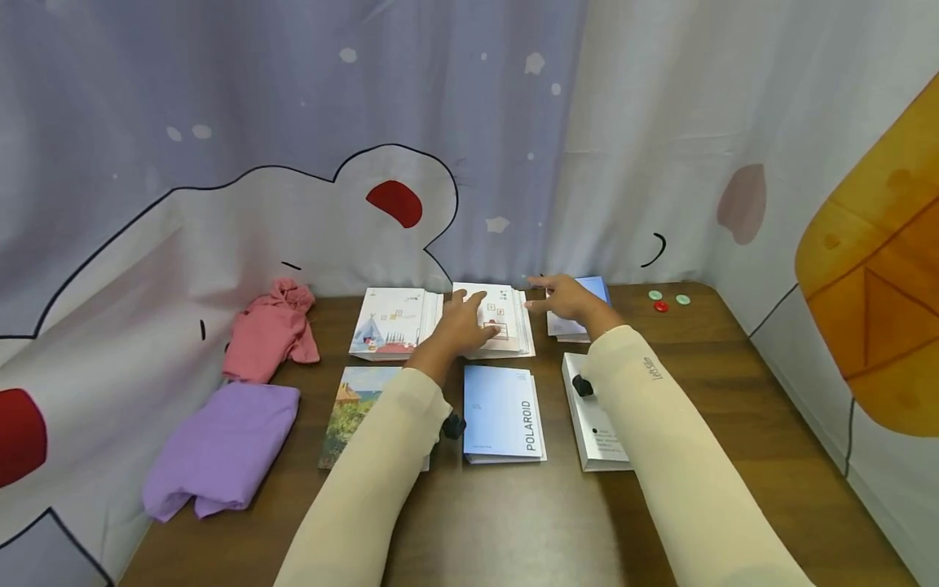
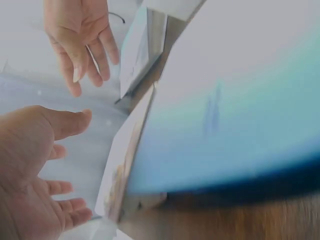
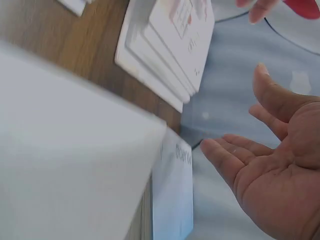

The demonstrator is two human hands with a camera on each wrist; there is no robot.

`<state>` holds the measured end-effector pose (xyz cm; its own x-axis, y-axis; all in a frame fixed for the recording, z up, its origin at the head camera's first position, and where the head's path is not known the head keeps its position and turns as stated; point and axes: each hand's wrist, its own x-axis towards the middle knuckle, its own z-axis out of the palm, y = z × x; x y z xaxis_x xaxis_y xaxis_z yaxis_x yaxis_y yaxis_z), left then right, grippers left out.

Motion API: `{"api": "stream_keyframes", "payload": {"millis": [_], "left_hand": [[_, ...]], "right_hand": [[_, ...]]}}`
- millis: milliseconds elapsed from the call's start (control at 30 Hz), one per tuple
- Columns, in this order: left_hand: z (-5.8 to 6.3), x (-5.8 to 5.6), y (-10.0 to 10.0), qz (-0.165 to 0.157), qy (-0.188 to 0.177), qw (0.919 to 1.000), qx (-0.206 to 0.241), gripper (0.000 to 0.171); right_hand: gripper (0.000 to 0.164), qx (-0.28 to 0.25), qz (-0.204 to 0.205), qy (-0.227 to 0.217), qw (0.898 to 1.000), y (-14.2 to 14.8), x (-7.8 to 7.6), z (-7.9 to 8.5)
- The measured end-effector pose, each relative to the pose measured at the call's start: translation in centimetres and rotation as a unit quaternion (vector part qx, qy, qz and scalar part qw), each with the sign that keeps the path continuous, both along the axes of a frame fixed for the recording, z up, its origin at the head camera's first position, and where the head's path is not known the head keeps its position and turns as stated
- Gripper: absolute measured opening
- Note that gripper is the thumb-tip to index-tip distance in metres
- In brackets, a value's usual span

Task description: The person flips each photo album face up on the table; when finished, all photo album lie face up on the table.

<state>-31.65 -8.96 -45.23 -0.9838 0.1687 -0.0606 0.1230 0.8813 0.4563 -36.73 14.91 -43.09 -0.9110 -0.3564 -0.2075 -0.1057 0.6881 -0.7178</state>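
My left hand (image 1: 462,324) reaches over the left side of the back-middle stack of white booklets (image 1: 506,338), its fingers spread and holding nothing. Just right of that stack, my right hand (image 1: 568,300) hovers by a blue-and-white booklet stack (image 1: 596,288), partly covering it. Its fingers are extended toward the left hand. In the right wrist view the right palm (image 3: 285,165) is bare, with a blue POLAROID booklet (image 3: 172,190) beside it. The left wrist view shows both hands apart, the left palm (image 2: 30,170) bare too.
Another white booklet stack (image 1: 389,318) lies back left. In front are a landscape-covered book (image 1: 345,408), a blue POLAROID album (image 1: 499,412) and a thick white book (image 1: 584,432). Folded purple cloth (image 1: 227,444), pink cloth (image 1: 267,334) and several buttons (image 1: 661,306) flank them. A curtain (image 1: 506,163) hangs behind.
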Motion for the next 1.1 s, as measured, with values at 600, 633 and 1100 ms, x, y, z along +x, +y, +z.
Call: {"api": "stream_keyframes", "payload": {"millis": [600, 633, 1100], "left_hand": [[-0.4, 0.3, 6.9, -0.082, -0.052, 0.9952, 0.014, 0.09], [-0.6, 0.3, 7.3, -0.087, -0.053, 0.9946, 0.02, 0.09], [-3.5, 0.9, 10.8, -0.105, -0.082, 0.9881, 0.077, 0.096]], "right_hand": [[0.074, -0.109, -0.12, -0.041, 0.986, 8.8, -0.3, -1.0], [0.074, -0.093, -0.112, -0.035, 0.989, 9.1, -0.2, -1.1], [0.09, -0.012, -0.086, -0.088, 0.992, 12.4, -0.1, -3.6]]}}
